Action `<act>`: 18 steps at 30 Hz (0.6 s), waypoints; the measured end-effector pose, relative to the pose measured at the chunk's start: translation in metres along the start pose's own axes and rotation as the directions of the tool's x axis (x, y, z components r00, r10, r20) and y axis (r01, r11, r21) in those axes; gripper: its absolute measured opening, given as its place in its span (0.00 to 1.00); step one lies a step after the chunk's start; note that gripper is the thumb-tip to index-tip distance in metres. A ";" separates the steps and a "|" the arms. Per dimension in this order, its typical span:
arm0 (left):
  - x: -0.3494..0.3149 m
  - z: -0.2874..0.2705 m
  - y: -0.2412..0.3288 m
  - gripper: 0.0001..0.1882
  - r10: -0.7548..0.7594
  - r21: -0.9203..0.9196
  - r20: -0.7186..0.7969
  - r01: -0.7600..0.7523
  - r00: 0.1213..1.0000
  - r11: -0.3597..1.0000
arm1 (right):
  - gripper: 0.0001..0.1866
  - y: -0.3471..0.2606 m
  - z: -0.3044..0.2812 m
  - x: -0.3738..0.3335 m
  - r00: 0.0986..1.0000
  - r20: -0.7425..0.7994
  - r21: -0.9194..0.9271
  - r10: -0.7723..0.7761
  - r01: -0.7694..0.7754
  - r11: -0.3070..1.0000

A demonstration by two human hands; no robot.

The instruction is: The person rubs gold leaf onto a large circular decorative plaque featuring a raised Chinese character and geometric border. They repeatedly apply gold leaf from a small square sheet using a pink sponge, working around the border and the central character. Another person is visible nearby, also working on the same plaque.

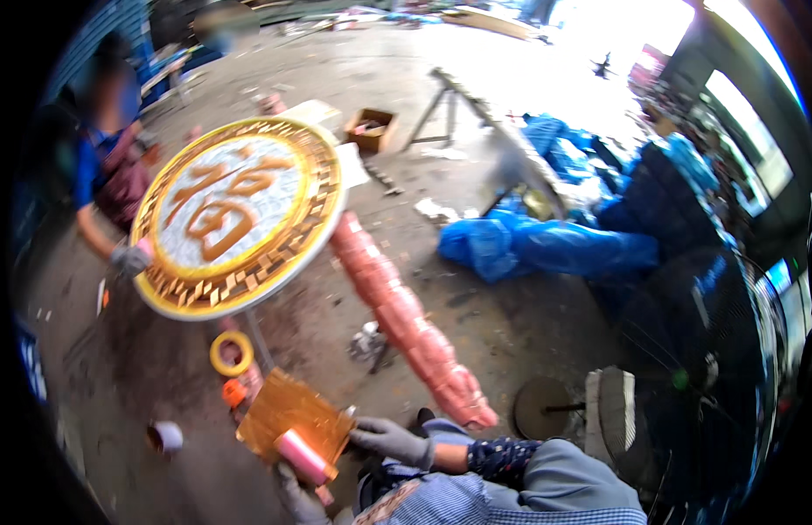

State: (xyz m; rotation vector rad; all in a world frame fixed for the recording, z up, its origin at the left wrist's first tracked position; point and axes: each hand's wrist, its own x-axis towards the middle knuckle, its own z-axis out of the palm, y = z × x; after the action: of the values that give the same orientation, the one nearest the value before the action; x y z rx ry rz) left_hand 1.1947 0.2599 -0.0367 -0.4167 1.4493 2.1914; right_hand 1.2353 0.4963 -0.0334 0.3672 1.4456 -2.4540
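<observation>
A shallow golden-brown box or tray is low in front of me, tilted, with a pink roll lying at its near side. My right hand, in a grey glove, closes on the right edge of the box. Also gloved in grey, my left hand is at the near edge, just below the pink roll; its fingers are mostly hidden. Beyond the box stands a large round gold panel with a raised brown character on a pale centre. A co-worker's gloved hand touches its left rim.
A long column of pink wrapped pieces stretches from the panel toward me. Yellow tape and an orange tape roll are left of it. Blue plastic sheeting and a large fan stand right. An open cardboard box lies farther off.
</observation>
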 end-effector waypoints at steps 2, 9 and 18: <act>-0.023 0.062 0.021 0.29 0.059 0.078 -0.064 -0.054 0.996 0.995 | 0.22 0.013 -0.022 -0.017 0.997 -0.066 0.048 -0.050 0.054 0.997; -0.039 0.141 -0.038 0.24 -0.042 0.266 0.042 0.029 0.998 0.963 | 0.23 -0.021 -0.095 -0.123 0.991 -0.122 0.236 -0.058 0.086 0.968; -0.072 0.218 -0.128 0.29 -0.129 0.233 0.281 0.063 0.951 0.970 | 0.21 -0.035 -0.193 -0.247 0.968 -0.238 0.123 -0.086 0.118 0.985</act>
State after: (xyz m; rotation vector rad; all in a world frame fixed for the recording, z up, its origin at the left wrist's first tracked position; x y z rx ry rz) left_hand 1.3268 0.4864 -0.0136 -0.0757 1.4519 1.8924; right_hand 1.4683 0.7067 -0.0099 0.6427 1.4183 -2.6762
